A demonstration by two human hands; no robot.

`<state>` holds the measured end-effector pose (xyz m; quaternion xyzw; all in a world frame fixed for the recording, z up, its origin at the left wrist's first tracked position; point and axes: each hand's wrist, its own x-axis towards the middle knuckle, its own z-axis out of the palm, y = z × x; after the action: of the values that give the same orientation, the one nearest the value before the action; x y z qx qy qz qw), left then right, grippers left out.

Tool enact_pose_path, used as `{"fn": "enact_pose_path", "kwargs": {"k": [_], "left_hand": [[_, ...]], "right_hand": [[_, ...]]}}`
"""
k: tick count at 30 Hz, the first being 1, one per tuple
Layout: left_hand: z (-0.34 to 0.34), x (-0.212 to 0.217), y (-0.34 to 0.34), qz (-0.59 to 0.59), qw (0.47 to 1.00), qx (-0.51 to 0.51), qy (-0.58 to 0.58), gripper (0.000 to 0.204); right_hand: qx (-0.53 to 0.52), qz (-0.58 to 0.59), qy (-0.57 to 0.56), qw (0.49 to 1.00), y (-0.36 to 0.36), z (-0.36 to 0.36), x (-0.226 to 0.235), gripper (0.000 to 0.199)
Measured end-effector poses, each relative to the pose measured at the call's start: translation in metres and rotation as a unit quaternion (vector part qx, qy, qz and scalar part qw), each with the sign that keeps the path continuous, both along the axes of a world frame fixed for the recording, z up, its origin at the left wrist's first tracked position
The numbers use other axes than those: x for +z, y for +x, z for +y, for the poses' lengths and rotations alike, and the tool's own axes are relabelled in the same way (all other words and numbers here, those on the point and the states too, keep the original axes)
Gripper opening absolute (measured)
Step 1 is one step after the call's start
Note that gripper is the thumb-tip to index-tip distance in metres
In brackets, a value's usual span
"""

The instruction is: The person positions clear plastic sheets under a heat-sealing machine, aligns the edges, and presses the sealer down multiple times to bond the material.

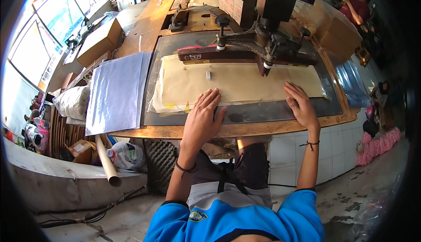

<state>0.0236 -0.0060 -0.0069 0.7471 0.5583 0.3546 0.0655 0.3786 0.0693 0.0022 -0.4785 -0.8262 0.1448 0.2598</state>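
Note:
A long beige sheet (245, 82) lies on a dark flat plate (245, 115) set into the wooden table. My left hand (203, 115) rests on the sheet's near edge, its fingers stretched out and the thumb apart. Farther right, my right hand (302, 106) touches the same sheet near its right end, fingers extended and nothing held. A small whitish block (208, 75) sits on the sheet beyond my left hand. Over the sheet's far edge runs a long dark bar (237, 56), below a black machine head (274, 5) with knobs and bracket arms.
Clear, shiny plastic sheets (116, 90) are stacked to the left. Cardboard boxes (337, 29) stand at the back right, with another carton (101, 42) at the left. A cardboard tube (106, 161) leans below the table's wooden edge (175, 132). A person (357, 7) is at the far right.

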Motion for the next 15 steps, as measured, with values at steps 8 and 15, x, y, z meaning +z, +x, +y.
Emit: {"fn": "enact_pose_path", "kwargs": {"k": [8,15], "left_hand": [[-0.0021,0.0078,0.0026,0.002,1.000,0.000,-0.014,0.042],[-0.0021,0.0098,0.0033,0.008,0.999,-0.006,-0.032,0.046]], "right_hand": [[-0.007,-0.002,0.011,1.000,-0.0003,-0.0003,0.0006,0.059],[-0.025,0.023,0.012,0.999,-0.0016,0.0007,-0.0011,0.057]]}}
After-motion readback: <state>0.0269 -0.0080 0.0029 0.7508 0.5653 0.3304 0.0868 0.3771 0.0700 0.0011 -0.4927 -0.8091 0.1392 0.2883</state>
